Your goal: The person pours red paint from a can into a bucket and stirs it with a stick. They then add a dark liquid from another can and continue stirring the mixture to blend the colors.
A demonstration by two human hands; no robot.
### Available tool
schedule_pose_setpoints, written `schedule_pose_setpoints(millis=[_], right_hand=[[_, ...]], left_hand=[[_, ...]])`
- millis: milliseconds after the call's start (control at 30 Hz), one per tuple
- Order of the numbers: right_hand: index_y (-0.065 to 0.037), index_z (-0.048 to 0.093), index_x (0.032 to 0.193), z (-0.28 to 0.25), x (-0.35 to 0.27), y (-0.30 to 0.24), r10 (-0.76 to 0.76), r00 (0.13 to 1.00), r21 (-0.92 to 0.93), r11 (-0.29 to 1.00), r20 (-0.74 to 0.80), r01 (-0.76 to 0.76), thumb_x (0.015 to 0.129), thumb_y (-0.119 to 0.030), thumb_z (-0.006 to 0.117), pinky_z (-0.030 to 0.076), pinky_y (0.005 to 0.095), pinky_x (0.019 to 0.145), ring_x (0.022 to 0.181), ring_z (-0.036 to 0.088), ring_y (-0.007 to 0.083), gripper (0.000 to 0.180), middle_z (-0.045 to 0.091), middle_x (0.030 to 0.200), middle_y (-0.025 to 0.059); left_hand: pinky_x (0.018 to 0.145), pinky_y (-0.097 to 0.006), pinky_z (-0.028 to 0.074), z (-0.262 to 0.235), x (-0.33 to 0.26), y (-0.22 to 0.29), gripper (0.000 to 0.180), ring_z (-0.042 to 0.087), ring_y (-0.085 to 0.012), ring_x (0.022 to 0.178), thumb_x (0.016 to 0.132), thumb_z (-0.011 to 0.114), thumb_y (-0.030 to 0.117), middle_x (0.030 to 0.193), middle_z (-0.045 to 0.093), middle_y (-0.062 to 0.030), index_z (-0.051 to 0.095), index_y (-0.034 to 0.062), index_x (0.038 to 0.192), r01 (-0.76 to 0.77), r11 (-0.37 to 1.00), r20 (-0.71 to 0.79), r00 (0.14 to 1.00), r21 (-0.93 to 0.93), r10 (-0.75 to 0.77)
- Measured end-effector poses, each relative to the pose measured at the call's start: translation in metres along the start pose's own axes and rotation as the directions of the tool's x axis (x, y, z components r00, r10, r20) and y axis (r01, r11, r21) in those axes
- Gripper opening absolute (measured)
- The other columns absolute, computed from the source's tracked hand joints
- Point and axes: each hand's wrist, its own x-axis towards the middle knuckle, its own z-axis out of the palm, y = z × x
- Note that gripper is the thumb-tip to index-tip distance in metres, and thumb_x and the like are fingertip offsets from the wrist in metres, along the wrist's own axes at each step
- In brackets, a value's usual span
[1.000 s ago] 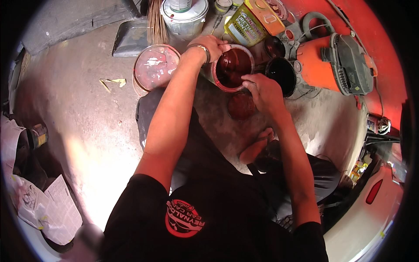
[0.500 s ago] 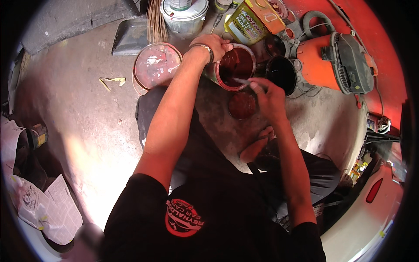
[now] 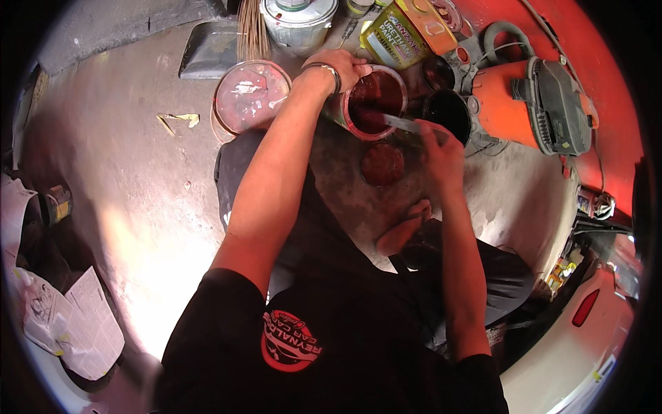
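My left hand point(image 3: 341, 67) is closed on the far-left rim of an open paint can point(image 3: 353, 129), which holds dark red paint. In my right hand point(image 3: 443, 152) is a flat paint stirring stick point(image 3: 403, 123), slanting over the can's near-right rim. Its far end is red and blurred, inside the can's mouth; whether it touches the paint I cannot tell. Close in front of the can sits a small round container of red paint point(image 3: 383, 165). A dark open can point(image 3: 449, 114) stands to the right, next to the stick and my right hand.
A paint-smeared round lid point(image 3: 252, 96) lies left of the can. Behind are a lidded metal pail point(image 3: 298, 27), a yellow thinner tin point(image 3: 396, 36), a broom point(image 3: 254, 31) and a dustpan point(image 3: 215, 50). An orange and black machine point(image 3: 514, 100) stands at right, near a red panel point(image 3: 586, 34).
My right hand has shifted a little to the right and down, and more of the stirring stick shows above the can's rim. My left hand keeps its hold on the rim.
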Motion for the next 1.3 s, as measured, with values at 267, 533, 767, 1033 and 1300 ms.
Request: schedule_pose_setpoints(millis=[267, 533, 767, 1033, 1300], right_hand=[[-0.003, 0.071, 0.130, -0.085, -0.020, 0.030, 0.193, 0.980, 0.598, 0.781, 0.040, -0.178, 0.107, -0.033, 0.068, 0.049, 0.0260, 0.062, 0.065, 0.052, 0.0059, 0.037, 0.070, 0.094, -0.0011], [-0.006, 0.067, 0.126, -0.125, -0.016, 0.047, 0.189, 0.978, 0.672, 0.713, 0.088, -0.198, 0.107, -0.033, 0.068, 0.050, 0.0243, 0.066, 0.069, 0.053, 0.0067, 0.033, 0.073, 0.108, 0.0042], [-0.005, 0.066, 0.130, -0.109, -0.010, 0.028, 0.277, 0.956, 0.653, 0.708, 0.096, -0.271, 0.107, -0.033, 0.067, 0.049, 0.0248, 0.063, 0.067, 0.054, 0.0052, 0.035, 0.071, 0.100, 0.0021], [-0.005, 0.073, 0.126, -0.092, 0.006, 0.022, -0.005, 1.000, 0.285, 0.958, 0.014, 0.001, 0.106, -0.029, 0.069, 0.052, 0.0261, 0.066, 0.067, 0.060, 0.0076, 0.032, 0.075, 0.103, 0.0015], [-0.019, 0.076, 0.117, -0.013, 0.018, -0.027, -0.677, 0.704, -0.447, 0.573, 0.215, 0.687, 0.097, -0.017, 0.073, 0.059, 0.0392, 0.075, 0.087, 0.075, 0.0277, 0.021, 0.075, 0.113, 0.0007]], left_hand=[[0.109, -0.040, 0.050, 0.011, 0.015, -0.015, 0.052, 0.066, -0.0324, 0.126, 0.103, 0.060, 0.058, 0.132, 0.073, -0.0118, 0.075, 0.0193, 0.134, -0.046, 0.997, -0.069, 0.997, -0.058, 0.042], [0.107, -0.041, 0.050, 0.013, 0.019, -0.022, 0.051, 0.068, -0.0333, 0.123, 0.103, 0.060, 0.055, 0.127, 0.075, -0.0125, 0.078, 0.0128, 0.125, -0.020, 0.994, -0.072, 0.997, -0.112, 0.012], [0.104, -0.039, 0.052, 0.014, 0.018, -0.020, 0.048, 0.070, -0.0322, 0.118, 0.103, 0.064, 0.052, 0.126, 0.076, -0.0131, 0.078, 0.0123, 0.125, -0.017, 0.990, -0.074, 0.997, -0.141, 0.007], [0.106, -0.040, 0.051, 0.008, 0.009, -0.001, 0.052, 0.069, -0.0318, 0.121, 0.101, 0.062, 0.059, 0.129, 0.074, -0.0128, 0.074, 0.0225, 0.135, -0.009, 0.998, -0.031, 0.999, -0.066, 0.007], [0.109, -0.041, 0.049, 0.011, 0.011, -0.012, 0.050, 0.066, -0.0328, 0.126, 0.103, 0.058, 0.056, 0.135, 0.072, -0.0115, 0.072, 0.0235, 0.138, -0.100, 0.994, -0.018, 0.995, -0.050, 0.100]])
